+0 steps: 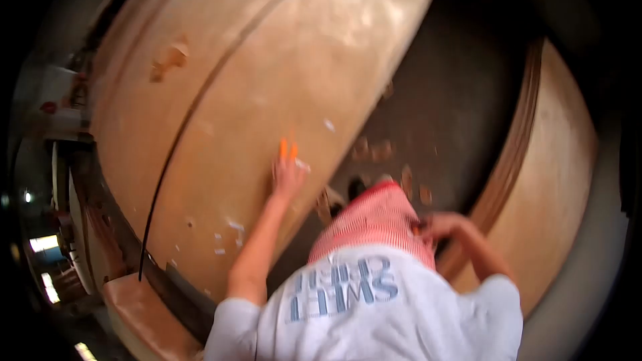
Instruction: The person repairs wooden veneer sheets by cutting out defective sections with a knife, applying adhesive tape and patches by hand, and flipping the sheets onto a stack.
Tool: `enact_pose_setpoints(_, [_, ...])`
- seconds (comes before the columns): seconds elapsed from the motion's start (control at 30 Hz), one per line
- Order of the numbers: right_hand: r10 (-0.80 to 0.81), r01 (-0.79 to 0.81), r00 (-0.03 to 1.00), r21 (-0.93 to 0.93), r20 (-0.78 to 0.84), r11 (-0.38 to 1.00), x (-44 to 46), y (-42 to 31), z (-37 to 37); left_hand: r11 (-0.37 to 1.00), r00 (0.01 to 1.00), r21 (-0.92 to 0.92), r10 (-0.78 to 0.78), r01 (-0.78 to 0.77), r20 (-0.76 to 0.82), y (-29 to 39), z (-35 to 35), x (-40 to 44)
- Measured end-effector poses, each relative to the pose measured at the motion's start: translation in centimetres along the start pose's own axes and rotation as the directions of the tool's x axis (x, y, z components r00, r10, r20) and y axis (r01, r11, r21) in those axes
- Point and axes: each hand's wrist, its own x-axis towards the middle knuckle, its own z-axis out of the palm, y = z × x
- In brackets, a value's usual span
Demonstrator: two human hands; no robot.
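Observation:
My left hand (289,175) reaches over a large pale wooden sheet (227,113), with orange coverings on two outstretched fingers. A small white scrap (302,166) shows at the side of this hand; whether the hand touches it is unclear. Against the red-and-white striped cloth (374,217) at my waist, my right hand (438,226) is bent in with curled fingers. A bit of orange and something dark show at those fingertips, too blurred to name.
More white scraps (234,226) and a torn brown patch (170,60) mark the sheet. A dark curved line (194,103) crosses it. To the right stands a stack of wooden sheets (555,160). Brown pieces (371,151) lie on the dark floor (455,93).

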Motion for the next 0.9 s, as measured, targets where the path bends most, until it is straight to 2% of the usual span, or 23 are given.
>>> enact_pose_setpoints(0.1, [-0.026,0.028,1.0,-0.171,0.013,0.985,-1.4,-1.3,1.2,0.985,0.998,0.168,0.044,-0.035,-0.051,-0.9,-2.5,-4.2])
enact_pose_setpoints(0.13, [-0.125,0.096,0.99,-0.318,-0.07,0.943,-1.4,-2.4,1.7,0.985,0.996,0.173,0.032,-0.016,-0.089,-0.8,-5.1,-4.7])
enact_pose_setpoints(0.17, [-0.197,0.095,0.97,-0.529,-0.14,0.843,-0.8,-2.8,1.0,0.986,0.994,0.168,0.011,0.007,-0.107,0.1,-7.4,-4.8])
enact_pose_setpoints(0.27, [-0.214,0.045,0.965,-0.704,-0.154,0.709,-1.8,-6.4,-0.5,0.977,0.961,0.175,-0.068,0.118,-0.27,1.5,-13.7,-3.7])
enact_pose_setpoints(0.3, [-0.248,-0.002,0.947,-0.781,-0.202,0.625,-2.3,-7.5,-0.9,0.971,0.938,0.208,-0.038,0.116,-0.345,2.1,-16.0,-2.9])
enact_pose_setpoints(0.4, [-0.46,0.127,0.865,-0.799,-0.201,0.588,-5.2,-10.1,-3.0,0.96,0.823,0.258,0.06,0.106,-0.564,6.5,-23.7,0.2])
enact_pose_setpoints(0.43, [-0.515,0.139,0.827,-0.805,-0.227,0.577,-6.2,-11.3,-4.5,0.965,0.792,0.24,0.064,0.106,-0.607,8.7,-26.3,1.6])
enact_pose_setpoints(0.47, [-0.526,0.086,0.796,-0.804,-0.3,0.589,-7.2,-12.7,-5.8,0.969,0.759,0.221,0.064,0.107,-0.648,10.9,-28.8,2.9])
enact_pose_setpoints(0.53, [-0.648,0.254,0.694,-0.736,-0.313,0.627,-6.4,-13.6,-11.2,0.974,0.704,0.222,0.131,0.039,-0.698,14.8,-33.7,6.3])
enact_pose_setpoints(0.6, [-0.736,0.293,0.582,-0.755,-0.345,0.586,-10.4,-18.5,-11.5,0.934,0.542,0.327,0.352,-0.146,-0.763,20.3,-37.9,10.5])
enact_pose_setpoints(0.67, [-0.829,0.321,0.459,-0.811,-0.319,0.489,-12.4,-22.8,-12.6,0.913,0.484,0.363,0.407,-0.187,-0.774,25.7,-40.9,14.3])
enact_pose_setpoints(0.73, [-0.905,0.344,0.354,-0.868,-0.234,0.359,-14.9,-27.9,-12.4,0.832,0.417,0.538,0.54,-0.135,-0.731,29.3,-43.3,18.2])
enact_pose_setpoints(0.8, [-0.982,0.35,0.166,-0.926,-0.087,0.141,-16.7,-33.2,-12.0,0.775,0.392,0.627,0.603,-0.079,-0.695,31.4,-45.3,21.8])
enact_pose_setpoints(0.87, [-1.0,0.334,0.002,-0.942,-0.004,0.005,-18.9,-39.3,-10.9,0.769,0.375,0.634,0.613,-0.08,-0.695,32.9,-48.3,25.2])
enact_pose_setpoints(0.9, [-0.993,0.345,-0.097,-0.934,0.061,-0.09,-20.1,-42.2,-10.1,0.825,0.442,0.553,0.543,-0.119,-0.714,32.6,-49.7,26.9])
